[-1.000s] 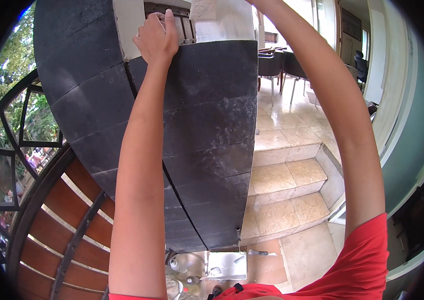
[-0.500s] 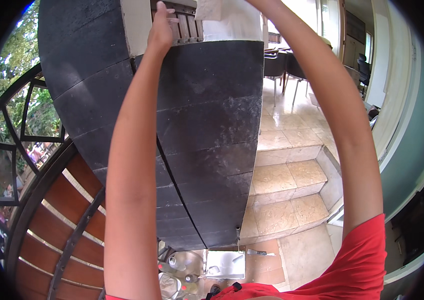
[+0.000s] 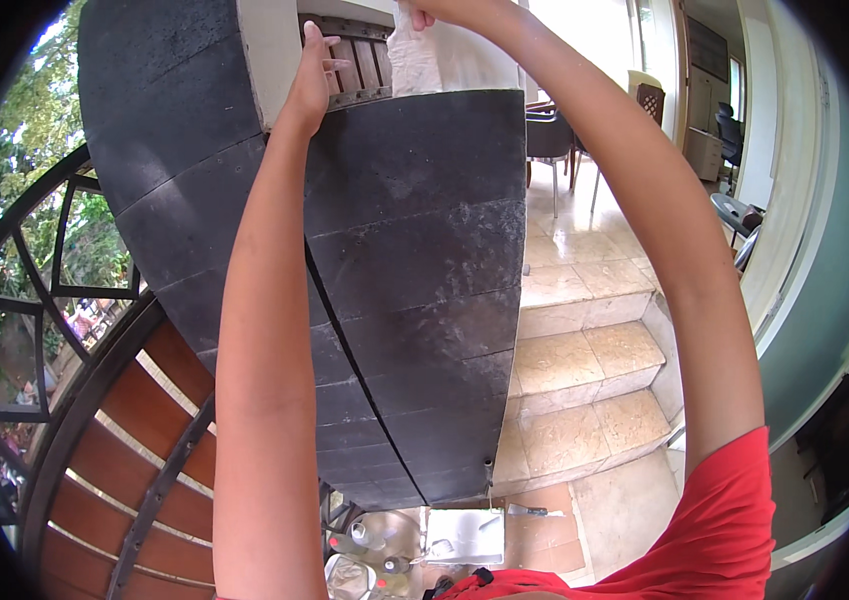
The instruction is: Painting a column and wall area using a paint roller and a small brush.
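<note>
My right hand (image 3: 424,16) is at the top edge, partly cut off, its fingers closed on a crumpled white cloth (image 3: 414,62). The cloth hangs against a pale white surface (image 3: 469,60) just above the top edge of the black panelled wall (image 3: 414,210). Further left, my left hand (image 3: 313,78) is raised with its fingers apart and holds nothing. It is beside the pale upright post (image 3: 272,60), in front of a slatted brown gate part (image 3: 359,62). Whether its palm touches anything is hard to tell.
On the floor below lie a white tray (image 3: 479,535), a putty knife (image 3: 532,511), several bottles (image 3: 368,536) and a white bucket (image 3: 349,578). Stone steps (image 3: 584,360) rise at the right towards chairs (image 3: 550,138). A wood-slatted metal gate (image 3: 129,430) curves along the left.
My right hand has come down and left into view, and the white cloth has shifted left and lower. My left hand stays raised, slightly lower in the picture. The view has tilted a little.
</note>
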`<action>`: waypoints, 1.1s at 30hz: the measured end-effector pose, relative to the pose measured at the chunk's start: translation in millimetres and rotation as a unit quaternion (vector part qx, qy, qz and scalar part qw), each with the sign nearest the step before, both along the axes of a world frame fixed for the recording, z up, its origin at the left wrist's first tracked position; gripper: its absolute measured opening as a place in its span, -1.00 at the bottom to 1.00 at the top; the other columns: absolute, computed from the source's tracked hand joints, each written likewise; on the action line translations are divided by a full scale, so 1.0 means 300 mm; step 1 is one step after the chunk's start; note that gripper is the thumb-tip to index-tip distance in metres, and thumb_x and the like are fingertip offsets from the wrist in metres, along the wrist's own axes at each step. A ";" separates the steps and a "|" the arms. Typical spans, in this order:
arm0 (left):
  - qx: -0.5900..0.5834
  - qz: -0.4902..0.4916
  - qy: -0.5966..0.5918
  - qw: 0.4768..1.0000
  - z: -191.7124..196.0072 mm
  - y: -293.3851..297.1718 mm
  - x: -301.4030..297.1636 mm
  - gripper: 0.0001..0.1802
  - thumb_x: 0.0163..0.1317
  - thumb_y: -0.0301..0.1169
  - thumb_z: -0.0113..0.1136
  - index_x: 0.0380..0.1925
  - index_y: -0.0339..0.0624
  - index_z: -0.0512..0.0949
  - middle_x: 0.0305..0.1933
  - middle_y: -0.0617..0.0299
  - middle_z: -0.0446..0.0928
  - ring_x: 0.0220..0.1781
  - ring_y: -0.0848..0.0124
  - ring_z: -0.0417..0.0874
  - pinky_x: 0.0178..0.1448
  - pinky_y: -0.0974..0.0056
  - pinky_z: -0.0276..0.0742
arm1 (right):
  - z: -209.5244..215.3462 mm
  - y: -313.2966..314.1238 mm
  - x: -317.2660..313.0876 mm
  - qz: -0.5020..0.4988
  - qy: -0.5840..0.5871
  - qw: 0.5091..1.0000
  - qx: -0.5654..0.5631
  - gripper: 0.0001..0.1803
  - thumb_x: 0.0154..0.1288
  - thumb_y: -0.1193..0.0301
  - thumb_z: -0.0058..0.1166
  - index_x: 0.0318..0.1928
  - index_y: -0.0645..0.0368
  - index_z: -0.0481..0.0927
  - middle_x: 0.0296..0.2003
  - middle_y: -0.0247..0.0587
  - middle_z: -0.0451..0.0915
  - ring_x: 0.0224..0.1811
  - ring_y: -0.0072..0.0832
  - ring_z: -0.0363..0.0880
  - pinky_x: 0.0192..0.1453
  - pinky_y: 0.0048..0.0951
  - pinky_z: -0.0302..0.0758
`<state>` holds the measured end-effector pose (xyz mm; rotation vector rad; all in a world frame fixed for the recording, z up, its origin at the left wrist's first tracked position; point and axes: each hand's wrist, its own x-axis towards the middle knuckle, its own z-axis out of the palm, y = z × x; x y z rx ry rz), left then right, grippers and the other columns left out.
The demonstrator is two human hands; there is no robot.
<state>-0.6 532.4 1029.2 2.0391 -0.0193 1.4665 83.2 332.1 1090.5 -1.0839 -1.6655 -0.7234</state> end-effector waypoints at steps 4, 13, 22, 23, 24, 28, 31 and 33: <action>0.016 0.001 -0.034 0.999 0.003 -0.018 0.013 -0.09 0.19 0.29 -0.62 0.10 -0.34 0.25 -0.14 -0.07 0.49 0.03 0.27 0.39 0.19 0.20 0.08 | 0.006 0.025 0.013 -0.002 -0.009 1.000 0.000 -0.69 0.11 0.41 0.10 -0.32 0.32 0.25 -0.72 -0.07 0.45 -0.78 -0.34 0.45 -0.68 -0.38 0.37; 0.024 0.014 -0.034 0.999 -0.001 -0.020 0.012 -0.12 0.20 0.27 -0.61 0.11 -0.31 0.24 -0.15 -0.06 0.49 0.04 0.26 0.37 0.22 0.18 0.06 | 0.055 0.037 0.025 -0.043 -0.046 0.996 0.066 -0.67 0.11 0.39 0.10 -0.31 0.31 0.25 -0.69 -0.04 0.46 -0.74 -0.30 0.48 -0.67 -0.34 0.37; 0.025 0.019 -0.035 0.999 -0.007 -0.023 0.005 -0.17 0.22 0.24 -0.58 0.09 -0.28 0.26 -0.17 -0.04 0.50 0.05 0.25 0.36 0.23 0.17 0.05 | 0.135 -0.115 0.019 -0.063 -0.052 0.991 0.110 -0.64 0.16 0.33 0.08 -0.30 0.28 0.19 -0.65 -0.06 0.46 -0.69 -0.33 0.52 -0.65 -0.42 0.44; 0.021 0.019 -0.036 0.999 -0.007 -0.023 0.008 -0.18 0.22 0.24 -0.58 0.09 -0.27 0.27 -0.16 -0.04 0.50 0.06 0.26 0.35 0.23 0.17 0.05 | 0.124 -0.116 0.039 -0.066 -0.053 0.990 0.109 -0.64 0.16 0.33 0.08 -0.30 0.28 0.19 -0.65 -0.06 0.46 -0.69 -0.33 0.52 -0.65 -0.42 0.44; 0.021 0.016 -0.036 0.999 -0.006 -0.022 0.009 -0.18 0.22 0.24 -0.58 0.09 -0.27 0.27 -0.16 -0.04 0.50 0.06 0.26 0.35 0.23 0.17 0.05 | 0.114 -0.119 0.060 -0.056 -0.048 0.994 0.083 -0.63 0.16 0.32 0.08 -0.30 0.28 0.19 -0.65 -0.07 0.46 -0.70 -0.34 0.52 -0.65 -0.42 0.43; 0.024 0.010 -0.026 0.999 -0.005 -0.025 0.023 -0.14 0.20 0.27 -0.52 0.13 -0.31 0.20 0.02 0.00 0.36 0.03 0.28 0.36 0.22 0.16 0.06 | 0.063 -0.108 0.133 -0.074 -0.029 0.996 0.027 -0.62 0.17 0.31 0.08 -0.28 0.27 0.18 -0.66 -0.10 0.47 -0.72 -0.38 0.51 -0.67 -0.44 0.42; 0.018 0.032 -0.029 0.999 -0.006 -0.010 0.020 -0.18 0.22 0.25 -0.56 0.10 -0.25 0.27 -0.16 -0.01 0.50 0.03 0.27 0.36 0.22 0.17 0.05 | 0.024 -0.075 0.149 -0.093 0.008 0.996 -0.010 -0.61 0.17 0.31 0.08 -0.25 0.27 0.18 -0.66 -0.09 0.46 -0.73 -0.39 0.49 -0.67 -0.45 0.42; 0.014 0.037 -0.036 0.999 -0.009 0.010 0.003 -0.16 0.21 0.26 -0.56 0.10 -0.26 0.26 -0.17 0.00 0.51 0.02 0.28 0.36 0.22 0.17 0.05 | 0.012 -0.064 0.145 -0.079 0.010 0.997 -0.015 -0.61 0.16 0.31 0.08 -0.24 0.27 0.18 -0.65 -0.10 0.47 -0.74 -0.41 0.49 -0.67 -0.45 0.42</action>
